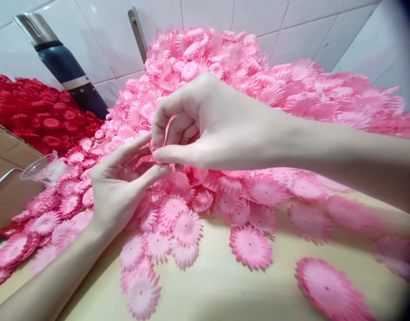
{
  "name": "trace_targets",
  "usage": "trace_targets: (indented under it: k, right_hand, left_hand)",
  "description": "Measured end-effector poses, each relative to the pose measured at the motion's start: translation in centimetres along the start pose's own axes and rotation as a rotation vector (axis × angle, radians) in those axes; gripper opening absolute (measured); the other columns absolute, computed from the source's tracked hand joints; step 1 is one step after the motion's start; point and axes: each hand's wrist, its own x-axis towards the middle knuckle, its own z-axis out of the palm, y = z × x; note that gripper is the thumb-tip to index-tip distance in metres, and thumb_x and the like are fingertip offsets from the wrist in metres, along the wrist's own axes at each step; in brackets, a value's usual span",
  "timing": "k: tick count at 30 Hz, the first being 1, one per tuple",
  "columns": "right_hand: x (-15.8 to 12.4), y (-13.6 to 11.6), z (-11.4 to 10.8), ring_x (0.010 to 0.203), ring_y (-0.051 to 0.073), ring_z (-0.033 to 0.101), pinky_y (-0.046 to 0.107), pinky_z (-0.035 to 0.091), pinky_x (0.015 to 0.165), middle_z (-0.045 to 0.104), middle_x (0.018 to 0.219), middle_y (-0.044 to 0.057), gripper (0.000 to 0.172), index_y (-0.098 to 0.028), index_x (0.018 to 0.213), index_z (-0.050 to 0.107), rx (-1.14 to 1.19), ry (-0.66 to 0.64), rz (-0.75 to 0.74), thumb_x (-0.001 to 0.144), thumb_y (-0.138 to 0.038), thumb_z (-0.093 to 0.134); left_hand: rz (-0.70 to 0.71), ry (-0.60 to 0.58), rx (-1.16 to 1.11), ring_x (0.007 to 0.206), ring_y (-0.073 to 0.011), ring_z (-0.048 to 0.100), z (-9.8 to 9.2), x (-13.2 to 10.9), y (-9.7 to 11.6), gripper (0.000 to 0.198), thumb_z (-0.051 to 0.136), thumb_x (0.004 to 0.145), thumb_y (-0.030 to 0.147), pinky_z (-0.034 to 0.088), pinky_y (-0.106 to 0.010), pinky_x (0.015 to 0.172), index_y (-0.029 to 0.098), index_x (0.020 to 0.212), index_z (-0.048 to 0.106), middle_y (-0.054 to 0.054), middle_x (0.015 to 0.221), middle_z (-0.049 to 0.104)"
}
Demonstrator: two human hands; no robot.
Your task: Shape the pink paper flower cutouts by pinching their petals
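At the far left a heap of red, frilled fabric flower cut-outs (34,111) lies behind the flap of a brown cardboard box (7,151). A clear plastic cup (40,168) lies tipped on its side at the box's edge. Above them a dark blue bottle with a steel cap (62,67) leans against the white tiled wall (101,40).

The left hand (121,187) comes up from the lower left. Its thumb and forefinger are stretched towards the centre and closed narrowly on a small pink fabric flower piece (145,159). This piece sits between both hands, just above the pink flowers lying on the table.

The right hand (208,125) reaches in from the right, its fingers curled tight and its thumb and forefinger nipping the same piece from above. The two hands' fingertips touch.

Behind and beneath them a big mound of pink fabric flower cut-outs (225,58) rises against the wall. It spills out as single flowers onto the pale wooden tabletop (218,290), with blurred ones at the far right.
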Motion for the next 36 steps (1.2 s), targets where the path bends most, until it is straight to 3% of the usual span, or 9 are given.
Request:
trace_targets:
  k: [3, 6, 13, 21, 26, 29, 31, 33, 36]
  right_hand:
    - [-0.1, 0.0, 0.0, 0.068, 0.008, 0.060, 0.016, 0.040, 0.054, 0.064, 0.072, 0.001, 0.005, -0.011, 0.077, 0.063, 0.009, -0.015, -0.041, 0.081, -0.009, 0.061]
    - [0.1, -0.1, -0.1, 0.064, 0.007, 0.057, 0.016, 0.038, 0.052, 0.062, 0.068, 0.000, 0.013, -0.011, 0.072, 0.064, -0.020, -0.031, -0.042, 0.084, -0.013, 0.061]
    - [0.3, -0.3, -0.5, 0.057, 0.007, 0.052, 0.019, 0.034, 0.047, 0.061, 0.064, 0.001, 0.014, -0.010, 0.073, 0.066, -0.026, -0.075, -0.074, 0.082, -0.006, 0.057]
    - [0.0, -0.1, -0.6, 0.074, 0.013, 0.062, 0.019, 0.042, 0.056, 0.069, 0.085, 0.004, 0.023, -0.013, 0.084, 0.065, -0.090, -0.086, -0.091, 0.070, 0.003, 0.056]
    - [0.1, 0.0, -0.7, 0.079, 0.015, 0.062, 0.022, 0.044, 0.062, 0.068, 0.086, 0.004, 0.029, -0.015, 0.094, 0.063, -0.242, -0.080, -0.156, 0.071, 0.000, 0.057]
    - [0.1, 0.0, -0.9, 0.075, 0.013, 0.059, 0.022, 0.043, 0.062, 0.065, 0.081, 0.003, 0.018, -0.015, 0.089, 0.064, -0.276, -0.114, -0.164, 0.075, -0.006, 0.056]
    - [0.2, 0.1, -1.0, 0.072, 0.011, 0.057, 0.021, 0.041, 0.060, 0.062, 0.076, 0.001, 0.013, -0.015, 0.083, 0.063, -0.313, -0.109, -0.134, 0.078, -0.007, 0.053]
    - [0.2, 0.1, -1.1, 0.069, 0.009, 0.054, 0.021, 0.038, 0.058, 0.058, 0.073, -0.001, 0.012, -0.016, 0.081, 0.061, -0.357, -0.083, -0.110, 0.080, -0.009, 0.051]
    - [0.2, 0.3, -1.3, 0.069, 0.009, 0.053, 0.022, 0.036, 0.056, 0.058, 0.074, 0.000, 0.007, -0.016, 0.079, 0.058, -0.370, -0.046, -0.082, 0.082, -0.013, 0.053]
  left_hand:
    - [0.021, 0.029, 0.036, 0.086, -0.0209, 0.075, -0.1, -0.2, 0.0, 0.038, 0.085, 0.063, 0.008, 0.065, -0.038, 0.082, 0.034, 0.091, 0.078, 0.007, 0.096, 0.078]
    - [0.017, 0.064, 0.105, 0.079, -0.0194, 0.076, -0.4, -0.3, 0.0, 0.036, 0.083, 0.065, 0.007, 0.066, -0.035, 0.079, 0.034, 0.088, 0.078, 0.008, 0.088, 0.079]
    - [0.028, 0.064, 0.171, 0.086, -0.0214, 0.076, -0.5, -0.6, 0.2, 0.032, 0.081, 0.070, 0.011, 0.066, -0.037, 0.083, 0.035, 0.091, 0.077, 0.009, 0.092, 0.078]
    - [0.025, 0.128, 0.226, 0.073, -0.0199, 0.075, -0.6, -0.6, -0.1, 0.026, 0.083, 0.068, 0.016, 0.067, -0.034, 0.069, 0.035, 0.085, 0.078, 0.007, 0.087, 0.079]
    - [-0.060, -0.022, 0.139, 0.064, -0.0156, 0.069, -1.2, -0.3, -0.6, 0.008, 0.074, 0.080, 0.035, 0.058, -0.028, 0.058, 0.031, 0.082, 0.080, 0.004, 0.074, 0.076]
    - [-0.093, -0.141, 0.093, 0.056, -0.0111, 0.061, -1.4, -0.3, -0.9, 0.029, 0.069, 0.083, 0.041, 0.050, -0.024, 0.051, 0.023, 0.060, 0.070, 0.004, 0.062, 0.067]
    - [-0.103, -0.156, 0.045, 0.050, -0.0089, 0.053, -1.4, -0.4, -1.1, 0.042, 0.065, 0.086, 0.041, 0.046, -0.024, 0.048, 0.020, 0.051, 0.059, 0.004, 0.055, 0.058]
    - [-0.108, -0.116, 0.017, 0.052, -0.0093, 0.054, -1.2, -0.4, -1.1, 0.037, 0.064, 0.087, 0.041, 0.048, -0.024, 0.050, 0.021, 0.056, 0.061, 0.004, 0.056, 0.058]
    - [-0.092, -0.057, 0.010, 0.070, -0.0128, 0.067, -1.0, -0.3, -0.8, 0.008, 0.072, 0.083, 0.035, 0.058, -0.026, 0.068, 0.028, 0.081, 0.075, 0.006, 0.076, 0.072]
